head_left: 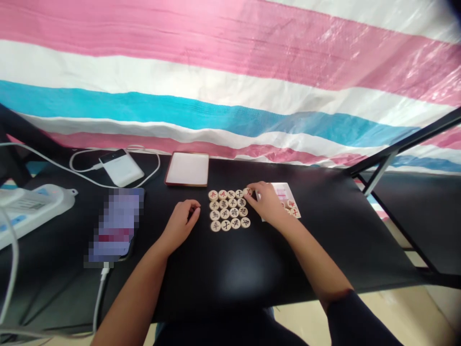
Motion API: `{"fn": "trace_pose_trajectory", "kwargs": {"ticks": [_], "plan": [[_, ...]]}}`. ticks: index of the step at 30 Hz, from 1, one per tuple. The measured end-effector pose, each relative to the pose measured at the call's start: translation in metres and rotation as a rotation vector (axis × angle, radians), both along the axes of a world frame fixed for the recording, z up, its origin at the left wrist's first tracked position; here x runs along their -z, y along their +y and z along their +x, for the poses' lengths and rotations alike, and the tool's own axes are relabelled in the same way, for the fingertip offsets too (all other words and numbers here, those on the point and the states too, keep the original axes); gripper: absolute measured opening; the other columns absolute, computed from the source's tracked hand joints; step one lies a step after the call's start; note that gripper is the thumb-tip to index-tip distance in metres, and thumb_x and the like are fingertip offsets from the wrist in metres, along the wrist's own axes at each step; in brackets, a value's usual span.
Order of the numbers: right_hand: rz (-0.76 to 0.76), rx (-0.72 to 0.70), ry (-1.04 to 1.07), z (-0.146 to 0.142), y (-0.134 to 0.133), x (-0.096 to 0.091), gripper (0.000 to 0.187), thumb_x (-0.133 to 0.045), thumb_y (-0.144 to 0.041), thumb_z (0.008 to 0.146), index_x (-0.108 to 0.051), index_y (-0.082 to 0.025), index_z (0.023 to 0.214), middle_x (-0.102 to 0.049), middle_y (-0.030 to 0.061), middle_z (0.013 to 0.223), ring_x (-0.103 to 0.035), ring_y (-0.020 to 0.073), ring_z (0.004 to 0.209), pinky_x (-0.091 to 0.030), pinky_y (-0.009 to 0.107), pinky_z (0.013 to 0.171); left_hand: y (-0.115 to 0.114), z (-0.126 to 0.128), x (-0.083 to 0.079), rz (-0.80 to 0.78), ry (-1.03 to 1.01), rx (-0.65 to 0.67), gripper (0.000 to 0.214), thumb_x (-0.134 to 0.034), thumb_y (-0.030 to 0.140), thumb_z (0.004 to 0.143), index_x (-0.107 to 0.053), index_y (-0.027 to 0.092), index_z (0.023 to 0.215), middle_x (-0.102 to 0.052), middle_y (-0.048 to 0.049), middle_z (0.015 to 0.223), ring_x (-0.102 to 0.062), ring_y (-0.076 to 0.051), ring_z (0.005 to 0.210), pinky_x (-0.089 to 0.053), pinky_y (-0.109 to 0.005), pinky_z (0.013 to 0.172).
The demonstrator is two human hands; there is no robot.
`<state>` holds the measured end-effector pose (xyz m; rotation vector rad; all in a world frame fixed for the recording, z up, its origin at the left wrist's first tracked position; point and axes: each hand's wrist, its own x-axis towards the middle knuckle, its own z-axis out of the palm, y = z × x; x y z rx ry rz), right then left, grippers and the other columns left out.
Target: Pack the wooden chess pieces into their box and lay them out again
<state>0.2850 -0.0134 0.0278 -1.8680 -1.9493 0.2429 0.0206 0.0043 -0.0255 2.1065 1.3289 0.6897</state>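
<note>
Several round Chinese chess pieces (234, 212) lie face up in close rows on the black table, most with black characters and two red ones at the far left. At the right end of the far row, my right hand (267, 202) pinches a chess piece (247, 191) between thumb and fingers, level with that row. Under and beside this hand is a white sheet (282, 189) bearing more pieces (294, 212), partly hidden by the hand. My left hand (183, 221) rests left of the rows, empty, its fingers loosely bent and the thumb apart.
A shallow box lid or tray (188, 169) with a white inside lies behind the pieces. Left are a phone (117, 223) on a cable, a white power bank (122, 168) and a power strip (36, 211). A striped plastic sheet (216, 81) hangs at the back.
</note>
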Motion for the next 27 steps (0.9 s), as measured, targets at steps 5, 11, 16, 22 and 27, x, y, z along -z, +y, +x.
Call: {"fn": "trace_pose_trajectory", "kwargs": {"ticks": [5, 11, 16, 22, 27], "plan": [[-0.038, -0.074, -0.042, -0.032, 0.017, 0.012, 0.023, -0.055, -0.024, 0.076, -0.064, -0.018, 0.096, -0.061, 0.0079, 0.092, -0.049, 0.0211, 0.084, -0.037, 0.036, 0.08, -0.001, 0.0, -0.002, 0.002, -0.021, 0.008, 0.017, -0.042, 0.029, 0.084, -0.052, 0.018, 0.092, -0.058, -0.0054, 0.085, -0.053, -0.02, 0.081, -0.046, -0.035, 0.075], [-0.016, -0.078, -0.001, -0.039, 0.015, 0.001, 0.024, -0.057, -0.028, 0.075, -0.063, -0.016, 0.095, -0.062, 0.0087, 0.09, -0.049, 0.0221, 0.085, -0.037, 0.037, 0.079, -0.001, -0.001, -0.002, 0.004, -0.026, 0.01, 0.015, -0.042, 0.028, 0.085, -0.052, 0.018, 0.091, -0.058, -0.0053, 0.084, -0.053, -0.02, 0.081, -0.045, -0.035, 0.075], [0.391, 0.285, 0.044, 0.007, -0.01, -0.035, 0.026, -0.05, -0.03, 0.079, -0.056, -0.018, 0.102, -0.06, 0.0079, 0.091, -0.05, 0.0202, 0.085, -0.035, 0.036, 0.08, 0.0, -0.002, -0.001, 0.008, -0.029, 0.019, 0.016, -0.043, 0.029, 0.085, -0.052, 0.018, 0.091, -0.058, -0.0057, 0.087, -0.053, -0.02, 0.082, -0.045, -0.035, 0.077], [0.018, 0.206, -0.068, 0.067, -0.039, 0.001, 0.022, -0.057, -0.033, 0.071, -0.065, -0.018, 0.085, -0.063, 0.0073, 0.086, -0.052, 0.0213, 0.082, -0.034, 0.037, 0.078, 0.003, 0.0, 0.001, 0.011, 0.001, 0.016, 0.018, -0.042, 0.031, 0.084, -0.052, 0.018, 0.091, -0.059, -0.0061, 0.086, -0.053, -0.021, 0.08, -0.044, -0.036, 0.077], [-0.135, 0.261, -0.142, 0.078, -0.037, 0.013, 0.029, -0.056, -0.036, 0.073, -0.068, -0.017, 0.091, -0.063, 0.0081, 0.09, -0.052, 0.0211, 0.083, -0.034, 0.034, 0.077, 0.004, -0.002, 0.003, 0.004, 0.025, 0.011, 0.023, -0.04, 0.034, 0.085, -0.052, 0.016, 0.094, -0.058, -0.0066, 0.086, -0.052, -0.021, 0.081, -0.045, -0.036, 0.076]]}}
